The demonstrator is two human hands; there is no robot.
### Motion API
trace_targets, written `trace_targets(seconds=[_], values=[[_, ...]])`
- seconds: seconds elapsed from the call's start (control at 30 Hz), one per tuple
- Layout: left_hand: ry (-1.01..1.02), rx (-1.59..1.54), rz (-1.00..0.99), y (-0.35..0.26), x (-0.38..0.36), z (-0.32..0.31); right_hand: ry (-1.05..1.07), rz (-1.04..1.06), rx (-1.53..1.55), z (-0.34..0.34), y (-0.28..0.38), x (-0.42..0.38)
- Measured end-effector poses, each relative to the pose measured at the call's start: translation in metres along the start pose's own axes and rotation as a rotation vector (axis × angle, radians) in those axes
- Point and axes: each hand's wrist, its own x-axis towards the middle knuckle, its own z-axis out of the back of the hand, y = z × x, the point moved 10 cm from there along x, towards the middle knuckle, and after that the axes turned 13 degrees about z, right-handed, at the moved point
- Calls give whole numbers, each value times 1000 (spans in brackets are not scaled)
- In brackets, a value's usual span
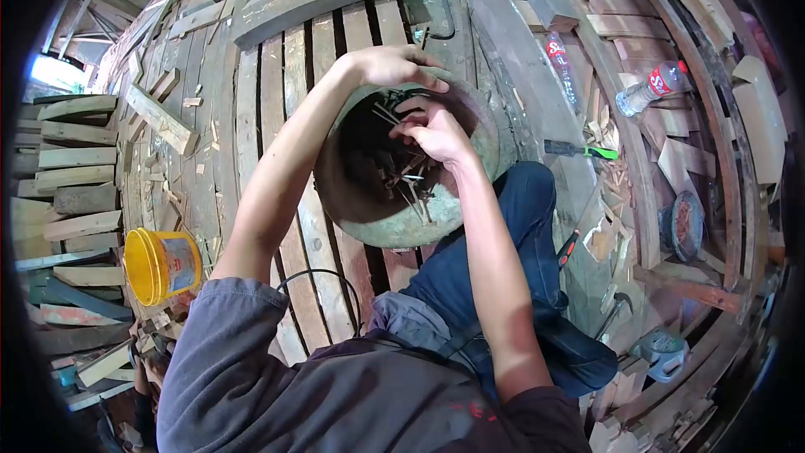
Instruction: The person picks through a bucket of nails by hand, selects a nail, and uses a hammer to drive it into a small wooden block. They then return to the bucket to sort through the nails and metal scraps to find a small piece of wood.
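Note:
A round, worn metal bucket [394,233] is tipped with its mouth toward me, between my arms. My left hand [396,65] grips its far rim, thumb over the inner side. Inside the mouth is my right hand [432,130], its fingers curled together. Thin nails [386,112] stick out at those fingertips. Below them, more loose long nails [412,189] lie in a jumble on the bucket's inner wall. Deep shadow hides the bottom of the bucket.
A yellow bucket [144,267] stands at the left near stacked wood pieces [80,176]. On the right lie plastic bottles [646,92], a green-handled chisel [599,153], a screwdriver [569,245] and a hammer [616,312]. A thick beam [323,0] lies across the slatted boards ahead.

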Motion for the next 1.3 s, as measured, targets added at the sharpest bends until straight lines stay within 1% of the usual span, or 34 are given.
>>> trace_targets(seconds=[0.1,0.2,0.23,0.33,0.37,0.4,0.47,0.5,0.6,0.63,0.73,0.77,0.8,0.87,0.97,1.03,1.07,1.1,1.2,1.3], values=[[0,-66,3,9,6,0,51,26,73,-1,15,-5],[63,-100,7,4,-1,-1,10,72,202,7,16,-7],[61,-91,3,0,-6,0,-2,71,199,10,14,-8],[54,-73,5,-6,-15,0,1,51,-6,20,16,-14],[51,-72,15,0,-11,1,24,109,-151,21,19,-16],[48,-70,25,3,-9,1,113,112,-479,17,44,-24],[28,-67,12,5,-8,3,183,149,-770,11,46,-27],[20,-66,6,4,-8,3,159,188,-868,9,52,-27],[5,-74,2,-4,-18,3,86,382,-864,-4,71,-22],[-4,-53,10,-6,-19,2,177,252,-851,-8,59,-18],[-15,-11,11,-7,-12,-3,142,365,-933,-31,37,-11],[-12,-19,-2,-5,-4,-6,210,297,-953,-41,28,-7],[-8,-27,-15,-3,3,-8,188,255,-1002,-45,29,-11],[20,-7,-42,-6,10,-12,100,329,-1038,-51,34,-5],[17,6,-32,-17,4,-12,267,320,-1195,-68,28,7],[-25,36,-5,-18,1,-11,380,175,-1224,-72,9,7],[-2,31,-15,-16,4,-13,436,101,-1236,-74,-1,6],[20,26,-23,-13,10,-13,347,137,-1207,-74,-5,7],[30,0,-29,-15,3,-11,341,153,-1168,-75,-10,5],[56,-2,-16,-19,-6,-6,380,153,-1166,-76,-10,5]])
